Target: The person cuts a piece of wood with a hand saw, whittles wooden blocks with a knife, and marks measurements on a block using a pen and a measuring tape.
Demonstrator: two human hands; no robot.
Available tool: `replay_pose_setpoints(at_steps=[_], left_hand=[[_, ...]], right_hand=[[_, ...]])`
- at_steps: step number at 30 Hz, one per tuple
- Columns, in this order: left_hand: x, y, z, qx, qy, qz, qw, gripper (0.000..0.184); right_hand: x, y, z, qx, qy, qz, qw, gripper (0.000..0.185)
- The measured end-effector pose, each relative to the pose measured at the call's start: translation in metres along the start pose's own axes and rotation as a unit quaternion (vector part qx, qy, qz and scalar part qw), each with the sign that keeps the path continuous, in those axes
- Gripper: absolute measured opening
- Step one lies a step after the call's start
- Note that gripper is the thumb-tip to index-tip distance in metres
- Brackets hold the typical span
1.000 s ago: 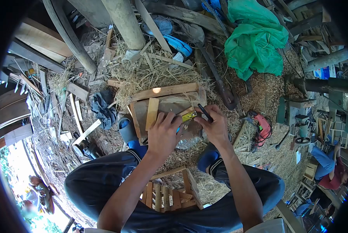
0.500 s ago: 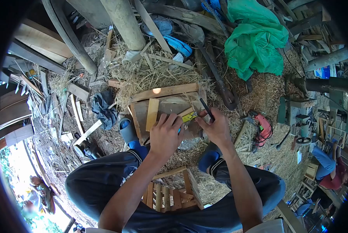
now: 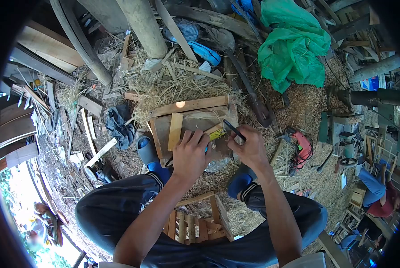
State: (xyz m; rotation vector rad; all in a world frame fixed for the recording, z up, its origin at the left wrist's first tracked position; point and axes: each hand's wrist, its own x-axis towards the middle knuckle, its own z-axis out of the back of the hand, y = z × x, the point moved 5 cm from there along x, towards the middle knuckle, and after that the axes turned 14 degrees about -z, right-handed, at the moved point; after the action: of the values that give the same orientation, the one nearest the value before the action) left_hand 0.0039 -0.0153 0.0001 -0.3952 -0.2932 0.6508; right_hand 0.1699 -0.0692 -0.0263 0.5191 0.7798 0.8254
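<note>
My left hand (image 3: 188, 154) is closed around a tape measure, its case mostly hidden except for a bit of blue. The yellow tape blade (image 3: 217, 134) sticks out to the right along a narrow wood strip (image 3: 214, 128). In my right hand (image 3: 250, 149) is a black pen (image 3: 234, 129), its tip pointing up and left close to the strip's end. Both hands are over a low wooden work surface (image 3: 164, 123) with a raised batten (image 3: 191, 106) along its far edge. A short flat piece of wood (image 3: 175, 131) lies on it beside my left hand.
A red power drill (image 3: 301, 151) lies on the ground to the right. A green plastic sheet (image 3: 293, 49) is at the upper right. Between my legs stands a slatted wooden frame (image 3: 217, 214). Straw and offcuts surround the work surface, and another person (image 3: 378, 192) sits far right.
My right hand has come off the end of the tape and shifted slightly. The pen has swung lower, its tip now nearer the strip and tape end. My left hand has stayed in place.
</note>
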Motion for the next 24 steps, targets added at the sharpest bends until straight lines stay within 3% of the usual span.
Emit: replay_pose_setpoints(at_steps=[5, 7, 11, 13, 17, 19, 24], left_hand=[[-0.001, 0.000, 0.000, 0.001, 0.002, -0.002, 1.000, 0.014], [0.000, -0.001, 0.000, 0.004, -0.001, -0.007, 1.000, 0.015], [-0.003, 0.001, -0.001, 0.008, 0.000, -0.007, 1.000, 0.015], [-0.003, 0.000, 0.000, 0.001, 0.006, -0.007, 1.000, 0.015], [-0.004, 0.000, 0.001, -0.011, 0.000, -0.011, 1.000, 0.015], [-0.005, 0.000, 0.002, -0.013, -0.003, -0.016, 1.000, 0.016], [-0.006, 0.001, 0.004, 0.000, -0.006, -0.021, 1.000, 0.015]], right_hand=[[-0.002, 0.003, 0.005, -0.061, 0.092, -0.088, 0.990, 0.019], [-0.006, -0.006, 0.001, -0.151, 0.196, -0.163, 0.955, 0.023], [0.002, -0.024, 0.009, -0.046, 0.159, -0.134, 0.977, 0.023], [0.009, -0.017, 0.019, 0.049, 0.055, -0.098, 0.993, 0.022], [0.002, 0.000, 0.004, -0.006, 0.094, -0.092, 0.991, 0.020], [0.000, 0.004, 0.001, 0.013, 0.087, -0.053, 0.995, 0.022], [-0.003, 0.007, -0.002, 0.002, 0.047, -0.063, 0.997, 0.021]])
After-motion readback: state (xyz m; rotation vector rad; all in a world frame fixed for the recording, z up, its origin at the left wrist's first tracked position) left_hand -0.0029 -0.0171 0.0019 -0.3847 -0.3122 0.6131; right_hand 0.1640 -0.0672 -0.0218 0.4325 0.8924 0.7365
